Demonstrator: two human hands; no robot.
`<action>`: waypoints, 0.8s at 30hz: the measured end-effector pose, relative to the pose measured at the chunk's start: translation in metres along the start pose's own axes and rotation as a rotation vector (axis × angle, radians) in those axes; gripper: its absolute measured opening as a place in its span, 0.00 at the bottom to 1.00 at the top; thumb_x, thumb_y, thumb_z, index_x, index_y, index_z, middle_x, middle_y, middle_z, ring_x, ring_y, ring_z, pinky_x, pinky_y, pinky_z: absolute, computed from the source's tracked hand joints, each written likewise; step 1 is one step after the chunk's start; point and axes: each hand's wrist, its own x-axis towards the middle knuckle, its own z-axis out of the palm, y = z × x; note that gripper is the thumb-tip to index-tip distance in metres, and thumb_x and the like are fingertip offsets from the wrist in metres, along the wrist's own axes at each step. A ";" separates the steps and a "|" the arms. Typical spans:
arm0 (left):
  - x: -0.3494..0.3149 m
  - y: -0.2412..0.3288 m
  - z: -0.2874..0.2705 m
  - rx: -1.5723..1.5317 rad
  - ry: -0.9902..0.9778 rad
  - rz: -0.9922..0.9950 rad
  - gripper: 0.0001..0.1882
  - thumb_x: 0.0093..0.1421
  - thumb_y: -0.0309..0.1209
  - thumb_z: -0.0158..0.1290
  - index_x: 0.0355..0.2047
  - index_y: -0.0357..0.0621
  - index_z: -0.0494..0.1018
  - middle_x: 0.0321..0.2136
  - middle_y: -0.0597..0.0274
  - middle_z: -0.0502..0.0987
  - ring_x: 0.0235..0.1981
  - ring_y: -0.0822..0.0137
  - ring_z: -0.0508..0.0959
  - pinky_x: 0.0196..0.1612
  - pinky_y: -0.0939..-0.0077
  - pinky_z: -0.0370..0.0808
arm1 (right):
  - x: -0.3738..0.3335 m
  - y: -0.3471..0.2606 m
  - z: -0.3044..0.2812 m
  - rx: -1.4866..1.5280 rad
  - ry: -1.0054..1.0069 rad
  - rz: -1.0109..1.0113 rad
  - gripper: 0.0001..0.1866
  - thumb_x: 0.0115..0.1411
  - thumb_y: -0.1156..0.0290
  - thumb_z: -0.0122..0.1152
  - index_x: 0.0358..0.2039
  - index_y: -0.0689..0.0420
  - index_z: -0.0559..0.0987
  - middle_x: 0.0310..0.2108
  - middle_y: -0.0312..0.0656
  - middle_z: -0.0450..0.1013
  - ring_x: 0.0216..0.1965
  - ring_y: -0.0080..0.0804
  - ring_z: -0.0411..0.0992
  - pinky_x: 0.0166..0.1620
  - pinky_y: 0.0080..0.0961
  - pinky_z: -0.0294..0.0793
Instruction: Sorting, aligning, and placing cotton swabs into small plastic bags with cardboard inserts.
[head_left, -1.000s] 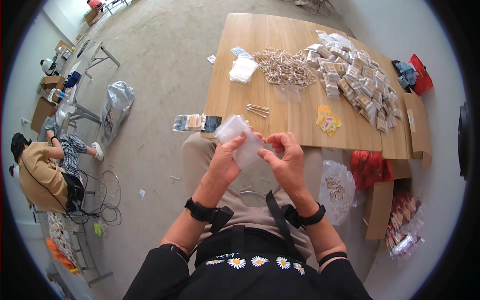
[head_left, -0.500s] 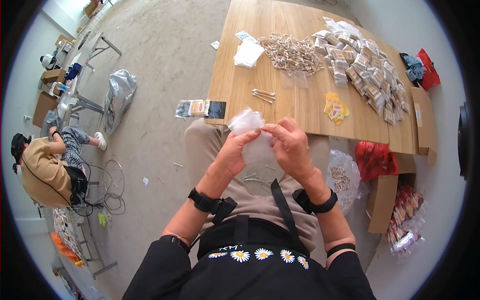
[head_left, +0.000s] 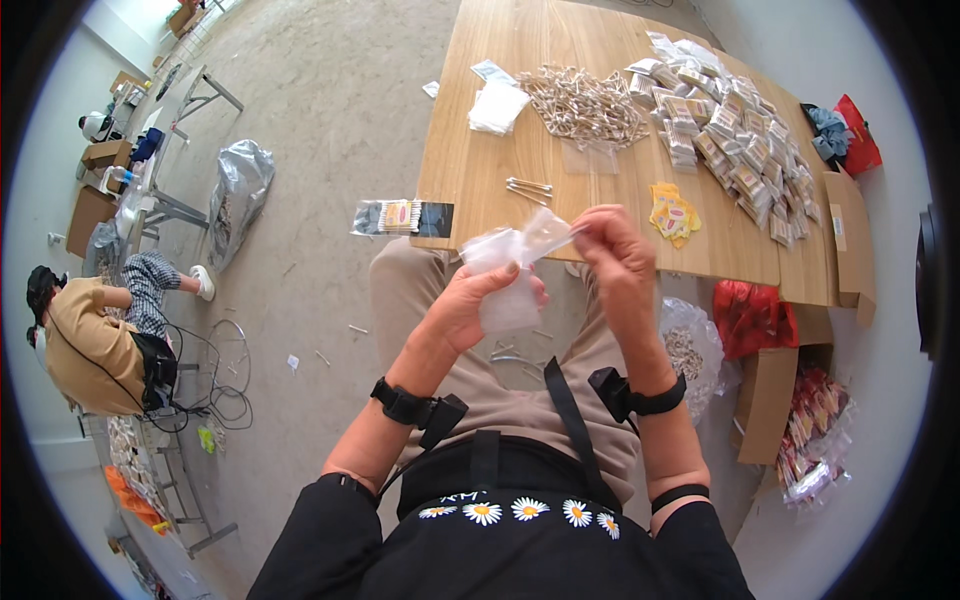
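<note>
A stack of clear plastic bags point(head_left: 507, 303) is gripped in my left hand point(head_left: 468, 300), thumb on top. My right hand point(head_left: 620, 255) pinches the edge of one clear bag point(head_left: 546, 232) and draws it out from the stack toward the right. Beyond my hands, a few loose cotton swabs point(head_left: 530, 189) lie on the wooden table point(head_left: 450, 150). Farther back is a large heap of cotton swabs point(head_left: 582, 105). Yellow cards point(head_left: 674, 213) lie right of my right hand. At the table's near left corner rests a filled swab pack point(head_left: 400, 216).
Many filled swab packs point(head_left: 740, 140) are piled at the table's right. Another stack of bags point(head_left: 496, 107) lies at the far left. Below right are a red bag point(head_left: 750, 318), a clear bag of swabs point(head_left: 688, 350) and a cardboard box point(head_left: 765, 405). A person point(head_left: 90, 340) sits at left.
My right hand has moved right and up away from the stack, pulling one clear bag partly off it. My left hand keeps its hold on the stack.
</note>
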 end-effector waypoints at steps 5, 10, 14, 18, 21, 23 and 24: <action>-0.001 0.005 -0.004 0.025 0.039 0.000 0.17 0.64 0.33 0.57 0.47 0.34 0.70 0.39 0.49 0.79 0.41 0.54 0.81 0.48 0.55 0.79 | 0.007 -0.011 -0.023 0.256 0.090 0.060 0.07 0.64 0.81 0.52 0.37 0.59 0.78 0.32 0.34 0.76 0.29 0.16 0.67 0.34 0.16 0.66; 0.000 0.007 -0.002 0.026 0.048 0.005 0.16 0.63 0.30 0.57 0.48 0.34 0.70 0.38 0.49 0.79 0.42 0.54 0.81 0.48 0.56 0.79 | 0.005 -0.018 -0.020 0.286 -0.009 0.338 0.04 0.64 0.79 0.53 0.32 0.59 0.76 0.24 0.38 0.76 0.22 0.12 0.64 0.25 0.11 0.60; 0.002 0.010 -0.002 0.049 0.029 0.017 0.16 0.61 0.27 0.57 0.48 0.35 0.70 0.38 0.49 0.80 0.42 0.54 0.81 0.48 0.57 0.79 | 0.003 -0.019 -0.011 0.088 0.069 0.301 0.02 0.63 0.78 0.55 0.34 0.60 0.76 0.23 0.36 0.75 0.19 0.11 0.63 0.22 0.09 0.59; 0.002 0.012 -0.003 0.081 0.079 0.049 0.17 0.60 0.26 0.59 0.48 0.35 0.71 0.38 0.50 0.80 0.41 0.54 0.81 0.48 0.58 0.79 | 0.004 -0.022 -0.003 0.036 0.126 0.209 0.03 0.60 0.82 0.55 0.31 0.61 0.75 0.24 0.36 0.74 0.20 0.12 0.66 0.20 0.12 0.64; 0.000 0.013 0.000 0.146 0.077 0.080 0.18 0.57 0.25 0.61 0.47 0.35 0.71 0.37 0.50 0.81 0.40 0.55 0.82 0.47 0.59 0.79 | 0.006 -0.030 0.002 -0.009 0.164 0.151 0.04 0.59 0.84 0.55 0.32 0.61 0.76 0.25 0.36 0.74 0.24 0.16 0.71 0.25 0.14 0.69; -0.002 0.015 0.004 0.167 0.064 0.051 0.19 0.55 0.24 0.63 0.47 0.36 0.71 0.36 0.51 0.81 0.39 0.56 0.82 0.46 0.60 0.79 | 0.006 -0.035 0.011 -0.039 0.180 -0.064 0.05 0.59 0.86 0.54 0.33 0.62 0.76 0.26 0.36 0.75 0.26 0.19 0.74 0.30 0.16 0.72; -0.001 0.016 0.003 0.183 0.083 0.043 0.20 0.55 0.23 0.63 0.47 0.36 0.71 0.35 0.52 0.81 0.39 0.56 0.82 0.45 0.60 0.79 | 0.005 -0.039 0.014 -0.050 0.132 -0.096 0.07 0.59 0.87 0.53 0.34 0.63 0.77 0.29 0.38 0.76 0.30 0.24 0.76 0.36 0.19 0.74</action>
